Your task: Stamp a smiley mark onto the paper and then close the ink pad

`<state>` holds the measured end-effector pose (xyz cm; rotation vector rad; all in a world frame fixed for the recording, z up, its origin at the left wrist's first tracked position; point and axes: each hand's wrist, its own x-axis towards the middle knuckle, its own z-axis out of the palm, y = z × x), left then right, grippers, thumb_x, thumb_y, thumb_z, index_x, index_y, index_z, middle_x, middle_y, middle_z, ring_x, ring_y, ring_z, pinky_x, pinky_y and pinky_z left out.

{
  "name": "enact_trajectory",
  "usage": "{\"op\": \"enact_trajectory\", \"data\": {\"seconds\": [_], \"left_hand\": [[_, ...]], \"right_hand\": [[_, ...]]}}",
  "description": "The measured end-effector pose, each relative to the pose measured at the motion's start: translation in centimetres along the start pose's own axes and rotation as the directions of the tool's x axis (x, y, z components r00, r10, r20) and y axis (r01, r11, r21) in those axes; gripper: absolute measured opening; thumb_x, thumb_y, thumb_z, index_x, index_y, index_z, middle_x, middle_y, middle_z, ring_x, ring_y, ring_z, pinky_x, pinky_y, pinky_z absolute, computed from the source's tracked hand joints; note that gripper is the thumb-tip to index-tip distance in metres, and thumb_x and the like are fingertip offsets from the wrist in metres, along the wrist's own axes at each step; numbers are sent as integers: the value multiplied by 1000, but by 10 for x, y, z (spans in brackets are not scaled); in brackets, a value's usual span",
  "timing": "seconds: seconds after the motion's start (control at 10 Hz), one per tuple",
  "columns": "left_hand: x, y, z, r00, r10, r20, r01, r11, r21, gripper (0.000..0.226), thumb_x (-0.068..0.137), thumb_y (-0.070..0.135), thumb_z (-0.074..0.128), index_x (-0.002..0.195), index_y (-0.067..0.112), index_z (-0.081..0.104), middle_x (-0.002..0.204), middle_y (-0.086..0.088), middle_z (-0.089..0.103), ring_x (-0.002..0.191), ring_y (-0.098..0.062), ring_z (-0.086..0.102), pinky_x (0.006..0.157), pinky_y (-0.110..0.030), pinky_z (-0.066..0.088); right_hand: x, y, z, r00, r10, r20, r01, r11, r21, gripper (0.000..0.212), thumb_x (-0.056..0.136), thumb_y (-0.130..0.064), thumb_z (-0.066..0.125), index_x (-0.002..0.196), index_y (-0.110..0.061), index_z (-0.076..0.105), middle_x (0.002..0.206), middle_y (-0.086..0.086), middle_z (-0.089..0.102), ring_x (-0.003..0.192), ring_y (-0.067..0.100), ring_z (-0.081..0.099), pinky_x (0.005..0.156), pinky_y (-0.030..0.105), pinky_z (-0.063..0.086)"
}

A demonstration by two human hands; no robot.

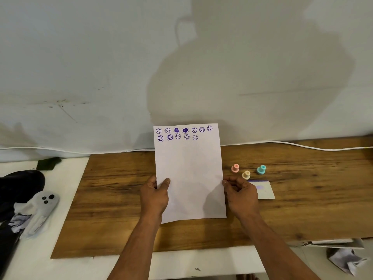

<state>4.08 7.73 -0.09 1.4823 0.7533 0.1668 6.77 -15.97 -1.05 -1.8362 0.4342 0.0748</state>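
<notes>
A white paper sheet (189, 170) is held over the wooden board, with two rows of purple smiley and heart stamps along its top edge. My left hand (155, 196) grips its left edge, thumb on top. My right hand (240, 194) pinches the right edge. To the right stand three small stamps: a pink one (235, 168), a cream one (246, 175) and a teal one (261, 169). The ink pad (264, 189), a white box with a purple strip and a purple smudge, lies just right of my right hand, partly hidden by it. I cannot tell whether it is open.
The wooden board (113, 199) lies on a white table. A phone (43, 211) and dark cloth rest at the left. A white cable (302, 146) runs along the wall. Crumpled paper (346, 259) lies at the lower right.
</notes>
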Motion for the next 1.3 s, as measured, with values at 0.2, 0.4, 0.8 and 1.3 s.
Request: {"op": "enact_trajectory", "data": {"seconds": [0.2, 0.4, 0.8, 1.3], "left_hand": [[1, -5, -1, 998, 10, 63, -24, 972, 232, 35, 88, 5, 74, 119, 20, 68, 104, 4, 74, 99, -22, 73, 90, -35, 56], [-7, -18, -2, 982, 86, 166, -181, 662, 727, 74, 84, 19, 79, 149, 20, 44, 140, -7, 59, 125, -31, 60, 105, -45, 53], [-17, -21, -3, 953, 166, 254, -299, 372, 879, 53, 94, 30, 65, 146, 29, 54, 146, -3, 49, 134, -27, 47, 109, -45, 48], [-15, -22, -2, 954, 197, 228, -284, 333, 899, 52, 94, 35, 64, 145, 31, 54, 150, -3, 49, 137, -28, 47, 111, -45, 48]], "right_hand": [[2, 5, 1, 999, -27, -37, 22, 992, -122, 16, 95, -22, 75, 110, -23, 77, 96, -16, 71, 87, 2, 64, 71, 20, 54], [2, 12, 4, 994, -97, -59, 69, 927, -369, 20, 97, -23, 72, 116, -18, 77, 104, -1, 78, 70, -2, 55, 60, 10, 36], [-4, 31, 9, 929, -286, 235, 367, 625, -689, 34, 100, -18, 65, 134, -19, 69, 137, 1, 60, 118, 18, 59, 100, 28, 52], [-22, -40, 22, 687, -695, 214, 597, 371, -712, 77, 101, -67, 34, 166, -36, 6, 176, -4, 0, 161, 32, -3, 126, 61, 3]]}}
